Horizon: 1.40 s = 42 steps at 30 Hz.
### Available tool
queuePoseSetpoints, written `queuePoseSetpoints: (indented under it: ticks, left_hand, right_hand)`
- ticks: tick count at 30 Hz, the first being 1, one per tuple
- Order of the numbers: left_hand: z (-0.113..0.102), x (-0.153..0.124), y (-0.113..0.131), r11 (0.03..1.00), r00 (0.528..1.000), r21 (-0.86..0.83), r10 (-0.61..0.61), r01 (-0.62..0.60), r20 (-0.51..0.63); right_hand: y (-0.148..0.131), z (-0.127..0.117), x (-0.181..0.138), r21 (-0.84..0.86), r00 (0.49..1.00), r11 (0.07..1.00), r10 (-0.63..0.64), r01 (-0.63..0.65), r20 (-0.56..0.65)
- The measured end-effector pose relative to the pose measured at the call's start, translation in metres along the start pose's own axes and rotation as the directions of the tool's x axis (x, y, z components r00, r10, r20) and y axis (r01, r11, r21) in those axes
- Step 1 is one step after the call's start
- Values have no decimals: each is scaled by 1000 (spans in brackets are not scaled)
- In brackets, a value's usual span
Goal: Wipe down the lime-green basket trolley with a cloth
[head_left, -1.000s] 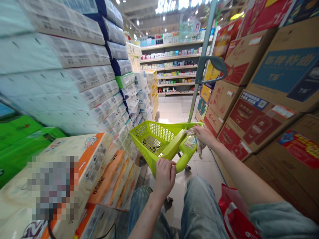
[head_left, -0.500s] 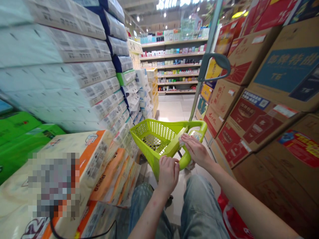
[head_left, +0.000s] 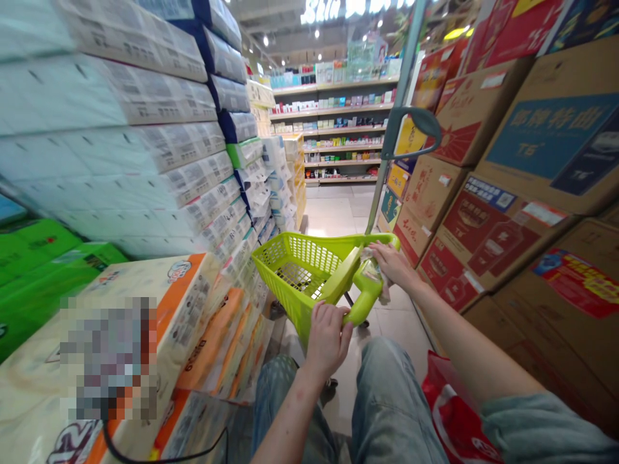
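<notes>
A lime-green plastic shopping cart (head_left: 278,274) with perforated sides stands in front of my knees. My left hand (head_left: 327,335) is closed round the near left corner of its handle, fingers curled over the rim. A pale, crumpled wipe (head_left: 385,290) lies under my right hand (head_left: 391,263), pressed to the far part of the looped handle (head_left: 362,306). One end of the wipe hangs down past the handle. The cart's basket shows only its slatted bottom, and my right fingertips are partly hidden by the wipe.
Tall stacks of wrapped tissue packs (head_left: 169,148) rise on the left, with orange-and-cream packs (head_left: 193,296) nearer me. Cardboard cartons (head_left: 546,161) line the right. A grey pole with a handle (head_left: 387,151) stands behind the cart. A red bag (head_left: 449,406) is by my right leg.
My right hand has slid away from me and to the right along the cart handle with the wipe. The left hand keeps its grip in nearly the same place.
</notes>
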State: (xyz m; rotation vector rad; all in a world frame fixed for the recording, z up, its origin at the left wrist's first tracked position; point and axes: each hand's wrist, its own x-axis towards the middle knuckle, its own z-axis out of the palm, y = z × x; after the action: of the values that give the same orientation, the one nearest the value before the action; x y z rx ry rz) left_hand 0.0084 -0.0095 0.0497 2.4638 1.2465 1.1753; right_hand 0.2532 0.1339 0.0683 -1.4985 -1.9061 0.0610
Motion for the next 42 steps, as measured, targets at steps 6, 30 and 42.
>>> queuePoseSetpoints:
  ticks: [6, 30, 42]
  left_hand:
    - [-5, 6, 9, 999, 999, 14, -50, 50, -2]
    - [11, 23, 13, 996, 991, 78, 35, -46, 132]
    - [18, 20, 12, 999, 998, -19, 39, -38, 44]
  right_hand:
    - [-55, -3, -54, 108, 964, 958, -264, 265, -21]
    - [0, -9, -29, 120, 998, 992, -36, 42, -57]
    - [-51, -21, -87, 158, 963, 950, -269, 269, -20]
